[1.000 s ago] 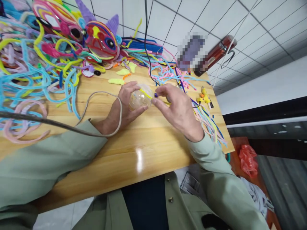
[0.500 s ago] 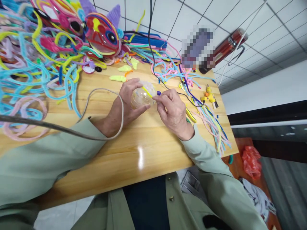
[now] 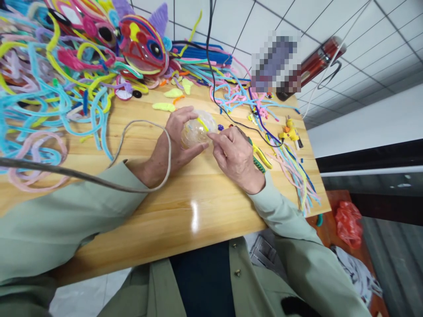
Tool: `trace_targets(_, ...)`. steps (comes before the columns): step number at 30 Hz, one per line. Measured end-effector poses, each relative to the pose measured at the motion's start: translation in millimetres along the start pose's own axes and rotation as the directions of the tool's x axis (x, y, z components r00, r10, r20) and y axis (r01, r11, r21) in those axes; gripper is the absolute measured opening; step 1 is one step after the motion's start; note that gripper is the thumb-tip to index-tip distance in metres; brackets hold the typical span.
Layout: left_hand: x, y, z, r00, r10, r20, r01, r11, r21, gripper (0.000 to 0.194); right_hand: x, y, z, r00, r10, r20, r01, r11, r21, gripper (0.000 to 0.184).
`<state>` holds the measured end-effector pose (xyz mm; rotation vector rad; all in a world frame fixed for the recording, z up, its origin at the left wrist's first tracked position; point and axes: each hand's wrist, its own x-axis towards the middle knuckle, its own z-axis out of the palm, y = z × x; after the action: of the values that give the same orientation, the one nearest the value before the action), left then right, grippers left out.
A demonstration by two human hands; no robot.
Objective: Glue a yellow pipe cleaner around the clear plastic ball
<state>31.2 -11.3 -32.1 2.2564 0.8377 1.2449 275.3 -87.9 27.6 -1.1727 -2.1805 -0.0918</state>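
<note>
A clear, rounded plastic ball (image 3: 195, 135) rests in my left hand (image 3: 172, 143), fingers over its far side and thumb along the near side. Across its top runs a short yellow pipe cleaner (image 3: 202, 124). My right hand (image 3: 233, 154) is closed, with index finger and thumb at the near end of that yellow strip against the ball; the fingertips partly hide the contact. Just beyond my right hand lies a small dark blue coil (image 3: 220, 127). Pliers with green and yellow handles (image 3: 261, 158) lie partly hidden behind the same hand.
Tangled pipe cleaners (image 3: 29, 101) heap at the left, beside a decorated fish-like lantern (image 3: 143, 46). A yellow glue gun (image 3: 290, 132) sits at the right. A grey cable (image 3: 169, 154) loops over my left forearm. A red thermos (image 3: 313, 66) stands at the back.
My right hand has shifted slightly left along the yellow pipe cleaner, uncovering more of the pliers. My left hand keeps its hold on the ball. The whole view has moved a little.
</note>
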Motion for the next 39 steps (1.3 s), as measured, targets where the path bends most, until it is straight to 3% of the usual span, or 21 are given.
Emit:
trace_targets(4,-2,0,0.5,1.000,0.004,0.014,-0.004,1.000,0.018,0.074,-2,0,3,1.000,0.020,-0.004,-0.020,1.000,0.011,0.041)
trace_targets(8,-4,2,3.3,0.998,0.014,-0.064,-0.017,0.999,-0.044,0.072,-5,-1,7,0.999,0.024,-0.036,-0.025,1.000,-0.010,0.040)
trace_targets(14,-10,4,12.0,0.993,-0.028,-0.115,0.009,0.986,-0.164,0.087,-8,-4,14,0.991,-0.067,-0.116,0.049,0.987,-0.154,0.041)
trace_targets(20,-10,3,8.3,0.997,0.034,-0.075,-0.044,0.989,-0.143,0.070,-7,-7,14,0.986,-0.097,-0.133,0.071,0.980,-0.186,0.043)
trace_targets(26,-9,8,0.9,0.998,0.034,-0.049,-0.040,0.991,-0.130,0.065,-7,-9,16,0.978,-0.126,-0.166,0.080,0.962,-0.262,0.037)
trace_targets(32,-14,6,4.3,0.998,-0.065,-0.022,0.055,0.953,-0.296,0.093,-8,-15,15,0.976,-0.140,-0.167,0.088,0.955,-0.285,0.037)
trace_targets(39,-13,11,-5.7,0.987,-0.158,0.026,0.160,0.970,-0.182,0.096,-10,-20,19,0.966,-0.144,-0.213,0.082,0.957,-0.277,0.031)
